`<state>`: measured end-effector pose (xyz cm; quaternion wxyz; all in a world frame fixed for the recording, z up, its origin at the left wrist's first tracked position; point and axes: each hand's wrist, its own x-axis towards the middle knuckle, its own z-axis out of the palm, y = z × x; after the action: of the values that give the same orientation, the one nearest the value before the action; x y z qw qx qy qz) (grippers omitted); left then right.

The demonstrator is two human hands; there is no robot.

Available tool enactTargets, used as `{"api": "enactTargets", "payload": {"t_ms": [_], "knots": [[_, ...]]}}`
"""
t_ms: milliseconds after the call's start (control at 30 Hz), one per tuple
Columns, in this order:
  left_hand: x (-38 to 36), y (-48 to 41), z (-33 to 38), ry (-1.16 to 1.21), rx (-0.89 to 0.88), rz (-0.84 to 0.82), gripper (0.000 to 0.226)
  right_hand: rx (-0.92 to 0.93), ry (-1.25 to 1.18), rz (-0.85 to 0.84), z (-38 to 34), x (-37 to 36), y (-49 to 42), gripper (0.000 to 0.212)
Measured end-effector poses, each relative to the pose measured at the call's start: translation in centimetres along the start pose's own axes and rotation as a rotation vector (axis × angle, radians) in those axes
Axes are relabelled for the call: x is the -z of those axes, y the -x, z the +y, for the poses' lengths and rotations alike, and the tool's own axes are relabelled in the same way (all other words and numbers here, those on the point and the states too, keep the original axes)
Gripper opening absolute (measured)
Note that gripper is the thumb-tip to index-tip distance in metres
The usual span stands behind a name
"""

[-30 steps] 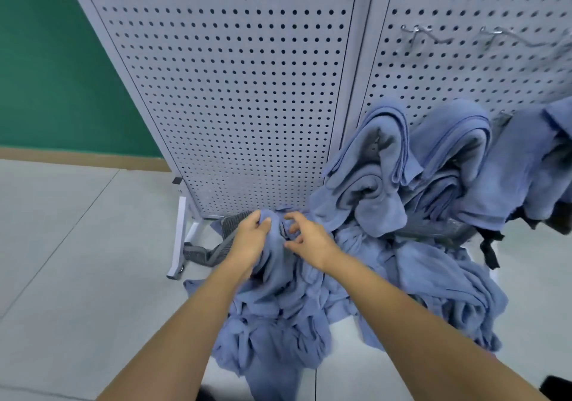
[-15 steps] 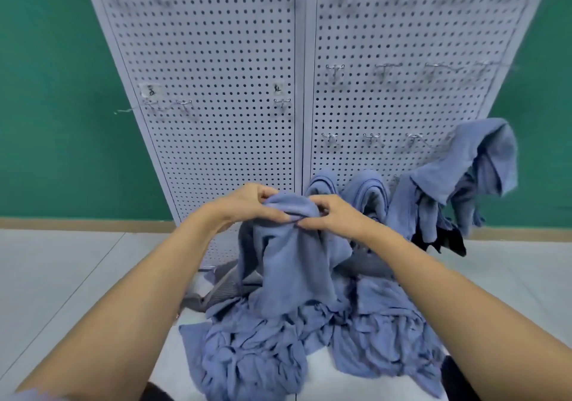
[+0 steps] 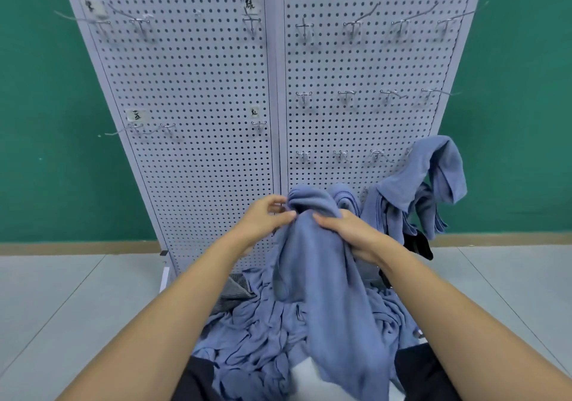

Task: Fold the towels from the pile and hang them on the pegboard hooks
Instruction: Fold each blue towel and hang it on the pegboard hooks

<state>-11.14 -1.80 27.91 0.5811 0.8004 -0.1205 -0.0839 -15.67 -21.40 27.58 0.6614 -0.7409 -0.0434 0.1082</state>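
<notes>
Hands met low in front of the white pegboard (image 3: 201, 90). The left hand (image 3: 263, 218) and the right hand (image 3: 349, 233) both held one blue towel (image 3: 322, 283) by its bunched top edge. The fingers (image 3: 283, 214) of the left hand pinched the cloth. The right hand's fingers curled round it just beside them. The towel hung down long and loose in front of the pile (image 3: 257, 338) of blue towels on the floor (image 3: 62, 292). Whether its bottom edge touched the pile could not be seen. More blue hung towels (image 3: 433, 177) draped low on the board's right side, near the right hand. Rows of metal hooks (image 3: 305, 30) stuck out higher up, well above the hands. Grey floor stretched out to the left of the pile.
</notes>
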Motion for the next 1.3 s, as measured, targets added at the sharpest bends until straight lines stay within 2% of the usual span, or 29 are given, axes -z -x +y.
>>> {"api": "enactTargets", "payload": {"t_ms": [100, 233, 367, 433, 567, 700, 900, 1033, 1100, 1200, 1300], "knots": [[-0.5, 0.2, -2.9, 0.058, 0.189, -0.052, 0.026, 0.055, -0.277, 0.090, -0.6, 0.5, 0.0, 0.027], [-1.6, 0.8, -4.8, 0.102, 0.477, -0.100, 0.048, 0.108, -0.414, 0.095, -1.7, 0.4, 0.0, 0.034], [-2.9, 1.2, -5.0, 0.280, 0.559, -0.257, 0.054, 0.143, -0.490, 0.065, -2.7, 0.0, 0.2, 0.034], [-3.6, 1.3, -4.8, 0.332, 0.552, -0.287, 0.055, 0.144, -0.502, 0.073, -2.7, -0.2, 0.0, 0.035], [-4.9, 1.3, -4.1, 0.396, 0.430, -0.278, 0.066, 0.128, -0.565, 0.084, -2.9, -0.3, -0.1, 0.037], [-5.1, 1.8, -2.9, 0.468, 0.344, -0.316, 0.054, 0.148, -0.636, 0.086, -3.0, 0.4, -0.1, 0.039], [-4.4, 1.2, -2.5, 0.416, 0.191, -0.088, 0.033, 0.131, -0.634, 0.113, -2.9, 2.0, 0.5, 0.042], [-2.9, 1.1, -1.9, 0.333, 0.212, 0.067, 0.039, 0.138, -0.542, 0.182, -2.5, 3.4, 1.0, 0.039], [-1.8, 1.1, -1.8, 0.374, 0.236, 0.101, 0.044, 0.128, -0.513, 0.248, -2.3, 4.1, 1.2, 0.037], [-0.2, 1.0, -1.6, 0.628, 0.237, 0.021, 0.045, 0.106, -0.502, 0.284, -1.9, 4.9, 1.5, 0.035], [0.5, 1.3, -1.1, 0.622, 0.187, -0.113, 0.030, 0.089, -0.493, 0.281, -1.4, 5.1, 1.8, 0.028]]}}
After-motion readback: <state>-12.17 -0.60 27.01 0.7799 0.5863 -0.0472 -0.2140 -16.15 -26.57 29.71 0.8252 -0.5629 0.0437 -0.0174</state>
